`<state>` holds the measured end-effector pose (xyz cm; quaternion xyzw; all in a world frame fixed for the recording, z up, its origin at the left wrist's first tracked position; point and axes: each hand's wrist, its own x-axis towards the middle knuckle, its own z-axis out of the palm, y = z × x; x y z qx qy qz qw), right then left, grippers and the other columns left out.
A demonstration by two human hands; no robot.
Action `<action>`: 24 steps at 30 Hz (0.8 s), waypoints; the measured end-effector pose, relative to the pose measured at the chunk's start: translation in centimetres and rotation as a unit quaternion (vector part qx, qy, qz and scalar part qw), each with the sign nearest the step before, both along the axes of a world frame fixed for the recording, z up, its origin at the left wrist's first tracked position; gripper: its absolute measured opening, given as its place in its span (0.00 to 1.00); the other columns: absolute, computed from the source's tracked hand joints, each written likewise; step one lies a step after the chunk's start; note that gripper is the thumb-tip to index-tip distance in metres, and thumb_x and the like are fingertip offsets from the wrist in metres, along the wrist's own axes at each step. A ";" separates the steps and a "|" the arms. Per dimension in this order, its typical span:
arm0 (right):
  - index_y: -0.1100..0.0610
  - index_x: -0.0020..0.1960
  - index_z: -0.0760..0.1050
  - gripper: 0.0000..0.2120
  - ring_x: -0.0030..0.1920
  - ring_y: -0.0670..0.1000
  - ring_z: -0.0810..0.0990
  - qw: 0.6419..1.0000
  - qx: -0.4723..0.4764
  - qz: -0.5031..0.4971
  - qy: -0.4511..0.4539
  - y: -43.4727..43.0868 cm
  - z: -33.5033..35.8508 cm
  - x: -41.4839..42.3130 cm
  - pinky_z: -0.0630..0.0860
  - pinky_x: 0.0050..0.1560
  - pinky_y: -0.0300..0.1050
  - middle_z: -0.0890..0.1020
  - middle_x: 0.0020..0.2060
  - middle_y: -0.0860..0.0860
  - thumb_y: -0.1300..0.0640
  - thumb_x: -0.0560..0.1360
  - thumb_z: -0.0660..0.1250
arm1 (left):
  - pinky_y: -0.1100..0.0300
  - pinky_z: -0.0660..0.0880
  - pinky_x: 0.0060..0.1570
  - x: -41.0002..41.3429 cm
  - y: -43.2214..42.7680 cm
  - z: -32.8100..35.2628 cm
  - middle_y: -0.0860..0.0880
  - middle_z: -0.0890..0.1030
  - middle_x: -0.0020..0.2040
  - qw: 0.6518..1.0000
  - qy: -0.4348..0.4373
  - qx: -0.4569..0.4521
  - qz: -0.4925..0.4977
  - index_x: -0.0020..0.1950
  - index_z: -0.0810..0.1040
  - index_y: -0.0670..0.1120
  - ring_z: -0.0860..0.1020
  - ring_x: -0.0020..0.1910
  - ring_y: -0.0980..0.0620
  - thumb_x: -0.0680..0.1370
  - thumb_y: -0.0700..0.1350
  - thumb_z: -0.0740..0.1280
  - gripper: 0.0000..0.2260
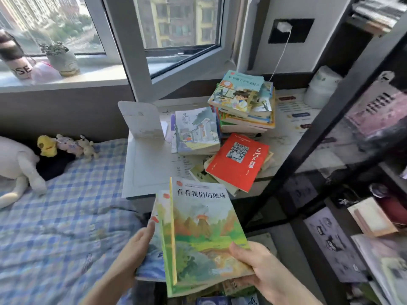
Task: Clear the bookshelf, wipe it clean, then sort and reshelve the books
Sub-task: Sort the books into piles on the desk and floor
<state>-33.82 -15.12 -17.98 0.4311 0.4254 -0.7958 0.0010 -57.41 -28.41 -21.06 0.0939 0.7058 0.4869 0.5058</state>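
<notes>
Glossy paper book covers [204, 234], checked cloth bedspread [66, 216], probably matt black metal shelf frame [312, 137].

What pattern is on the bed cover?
The bed cover has blue and white checks, clearest in the head view.

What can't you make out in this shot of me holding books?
Head view:
- Books under the green book: its cover hides their titles.
- Lower books of the tall stack: only edges show.
- Bookshelf contents, right: blurred, partly cut by the edge.
</notes>
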 end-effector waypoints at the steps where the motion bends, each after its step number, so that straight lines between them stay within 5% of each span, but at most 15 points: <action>1: 0.55 0.62 0.78 0.16 0.58 0.50 0.80 0.998 0.064 0.020 -0.020 -0.4 0.1 0.2 0.75 0.59 0.45 0.82 0.57 0.51 0.50 0.77 0.69 | 0.57 0.78 0.37 2.1 0.2 0.4 0.49 0.86 0.41 1.000 -0.029 0.000 0.006 0.51 0.80 0.43 0.84 0.40 0.51 0.68 0.71 0.60 0.33; 5: 0.58 0.56 0.78 0.15 0.49 0.54 0.82 0.963 0.241 0.090 -0.082 -0.8 0.5 1.3 0.79 0.52 0.46 0.82 0.51 0.58 0.50 0.75 0.67 | 0.67 0.65 0.16 7.2 0.6 1.1 0.46 0.78 0.24 0.991 -0.113 0.072 -0.009 0.46 0.75 0.34 0.73 0.16 0.54 0.79 0.58 0.55 0.26; 8: 0.59 0.40 0.77 0.13 0.30 0.51 0.78 0.939 0.302 0.134 -0.097 0.0 1.6 2.1 0.73 0.32 0.44 0.80 0.32 0.55 0.51 0.76 0.65 | 0.64 0.70 0.19 8.0 1.8 1.5 0.39 0.83 0.39 0.990 -0.122 0.067 0.002 0.58 0.76 0.36 0.79 0.25 0.48 0.63 0.57 0.80 0.33; 10: 0.56 0.32 0.69 0.20 0.25 0.49 0.72 0.908 0.342 0.188 -0.152 1.3 2.0 1.9 0.68 0.29 0.43 0.69 0.25 0.49 0.43 0.76 0.64 | 0.55 0.79 0.30 7.5 1.9 1.2 0.36 0.83 0.47 0.987 -0.137 0.082 0.006 0.61 0.75 0.35 0.83 0.35 0.42 0.61 0.45 0.79 0.32; 13: 0.55 0.38 0.72 0.26 0.33 0.52 0.75 0.922 0.324 0.067 -0.200 5.7 0.7 0.4 0.72 0.37 0.43 0.77 0.33 0.54 0.31 0.72 0.61 | 0.51 0.81 0.34 6.0 2.3 1.1 0.34 0.82 0.49 0.986 -0.140 0.085 0.030 0.62 0.74 0.33 0.84 0.39 0.40 0.66 0.39 0.76 0.27; 14: 0.56 0.47 0.75 0.29 0.42 0.55 0.80 0.943 0.271 -0.013 -0.191 7.5 0.1 -0.4 0.76 0.46 0.46 0.69 0.40 0.48 0.29 0.70 0.62 | 0.49 0.81 0.36 5.1 2.3 0.9 0.34 0.82 0.50 0.986 -0.130 0.091 0.040 0.62 0.74 0.34 0.83 0.40 0.38 0.63 0.41 0.78 0.30; 15: 0.57 0.60 0.74 0.36 0.55 0.58 0.79 0.960 0.204 -0.078 -0.176 9.4 -0.4 -1.7 0.75 0.58 0.51 0.68 0.67 0.60 0.28 0.68 0.62 | 0.47 0.81 0.40 3.6 2.5 0.7 0.34 0.82 0.52 0.989 -0.113 0.089 0.044 0.62 0.74 0.34 0.83 0.43 0.37 0.58 0.44 0.81 0.36; 16: 0.56 0.70 0.67 0.43 0.65 0.60 0.73 0.970 0.137 -0.124 -0.157 11.0 -0.9 -2.8 0.69 0.67 0.55 0.73 0.66 0.61 0.27 0.67 0.63 | 0.45 0.81 0.43 2.1 2.5 0.7 0.34 0.82 0.53 0.991 -0.094 0.088 0.043 0.62 0.74 0.36 0.82 0.45 0.36 0.53 0.47 0.83 0.42; 17: 0.54 0.75 0.60 0.47 0.70 0.61 0.68 0.974 0.090 -0.159 -0.135 12.2 -1.6 -3.3 0.62 0.71 0.57 0.67 0.71 0.60 0.27 0.66 0.64 | 0.43 0.80 0.45 1.2 2.2 0.7 0.34 0.82 0.53 0.993 -0.072 0.089 0.041 0.62 0.74 0.37 0.82 0.47 0.35 0.49 0.50 0.84 0.45; 19: 0.53 0.76 0.59 0.49 0.71 0.62 0.63 0.970 0.031 -0.212 -0.113 14.4 -3.7 -5.5 0.55 0.72 0.60 0.66 0.72 0.58 0.27 0.64 0.66 | 0.46 0.80 0.41 -2.0 2.2 0.3 0.36 0.83 0.51 0.997 -0.035 0.070 0.026 0.61 0.74 0.39 0.82 0.46 0.36 0.49 0.49 0.84 0.44; 21: 0.53 0.71 0.65 0.44 0.66 0.61 0.69 0.967 0.004 -0.236 -0.100 15.4 -5.3 -7.1 0.51 0.72 0.63 0.73 0.66 0.57 0.29 0.63 0.68 | 0.50 0.80 0.36 -4.6 2.0 0.0 0.38 0.84 0.48 0.998 -0.011 0.052 0.024 0.61 0.73 0.40 0.83 0.43 0.37 0.53 0.46 0.81 0.38; 24: 0.55 0.64 0.68 0.29 0.55 0.56 0.75 0.954 -0.018 -0.292 -0.067 15.6 -6.6 -9.1 0.58 0.72 0.63 0.79 0.52 0.54 0.39 0.71 0.69 | 0.36 0.78 0.43 -7.9 1.8 -0.6 0.39 0.84 0.46 1.000 0.013 0.011 0.012 0.58 0.73 0.44 0.83 0.42 0.35 0.48 0.51 0.83 0.42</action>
